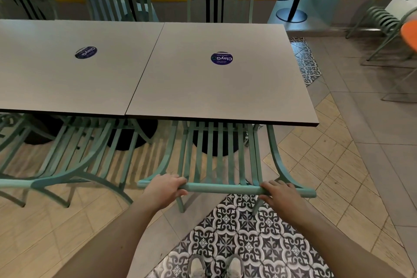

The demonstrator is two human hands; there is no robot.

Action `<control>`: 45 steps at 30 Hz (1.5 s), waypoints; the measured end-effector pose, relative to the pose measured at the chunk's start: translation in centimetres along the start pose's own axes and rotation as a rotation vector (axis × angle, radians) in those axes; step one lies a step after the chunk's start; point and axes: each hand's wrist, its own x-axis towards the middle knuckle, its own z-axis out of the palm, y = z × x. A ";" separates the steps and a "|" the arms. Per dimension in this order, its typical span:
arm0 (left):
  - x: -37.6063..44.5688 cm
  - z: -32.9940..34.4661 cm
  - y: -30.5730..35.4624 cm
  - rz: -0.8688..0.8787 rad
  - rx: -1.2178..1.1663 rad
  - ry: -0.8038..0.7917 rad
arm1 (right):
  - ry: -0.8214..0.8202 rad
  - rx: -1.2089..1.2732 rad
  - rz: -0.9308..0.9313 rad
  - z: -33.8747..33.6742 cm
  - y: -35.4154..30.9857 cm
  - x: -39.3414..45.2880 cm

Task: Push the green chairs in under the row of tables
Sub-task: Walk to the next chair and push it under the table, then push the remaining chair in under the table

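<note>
The row of tables (140, 70) fills the middle, and the green slatted chair (220, 156) sits at the near edge of its right-hand table, seat partly under the top. Both hands curl around the chair's top rail (223, 188), left hand (165, 187) and right hand (279, 194) well apart. A skewed push could catch the black pedestal base (216, 144) or the neighbouring chair (74, 153); open tile lies right of the table.

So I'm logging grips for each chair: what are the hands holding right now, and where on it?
Both hands hold the green chair by its top back rail: left hand near the rail's left end, right hand near its right end.
</note>
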 end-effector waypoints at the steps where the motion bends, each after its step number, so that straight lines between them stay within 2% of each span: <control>1: 0.0 0.0 0.1 0.000 -0.001 0.003 | -0.007 0.001 0.002 -0.1 0.0 0.0; 6: -0.3 -0.2 0.5 -0.053 -0.020 0.006 | -0.015 0.002 0.023 -0.1 -0.3 0.1; 9: -1.0 -1.2 0.3 -0.112 -0.133 0.078 | 0.000 0.059 0.024 -0.7 -2.2 0.8; 12: -1.8 -2.5 -1.7 -0.201 -0.231 0.193 | 0.017 0.163 0.001 -2.0 -6.4 2.2; 15: -3.4 -4.3 -5.5 -0.233 -0.208 0.262 | 0.062 0.251 -0.067 -3.9 -12.5 3.9; 17: -5.4 -5.3 -8.4 -0.329 -0.295 0.334 | 0.123 0.291 -0.108 -5.2 -17.1 4.7; 19: -8.3 -5.7 -11.8 -0.423 -0.438 0.420 | 0.168 0.369 -0.118 -6.1 -22.1 5.3; 22: -13.6 -4.9 -17.5 -0.544 -0.815 0.555 | 0.183 0.567 -0.106 -5.9 -30.3 5.7; 26: -21.9 -2.5 -28.2 -0.750 -1.228 0.653 | 0.072 0.926 -0.034 -3.2 -43.9 6.4; 28: -24.8 -1.8 -32.4 -0.845 -1.424 0.714 | 0.024 1.028 0.002 -2.5 -49.0 6.4; 31: -28.6 -1.3 -39.2 -0.958 -1.590 0.689 | -0.022 1.136 0.025 -1.5 -57.3 7.3; 35: -30.3 -0.2 -47.2 -1.049 -1.764 0.666 | -0.013 1.113 0.007 -0.7 -65.6 10.9; 41: -29.8 1.6 -57.3 -1.131 -1.954 0.594 | -0.026 1.183 0.037 0.7 -74.4 17.7; 45: -29.7 3.2 -62.4 -1.187 -1.975 0.553 | -0.061 1.222 0.106 1.9 -79.1 20.5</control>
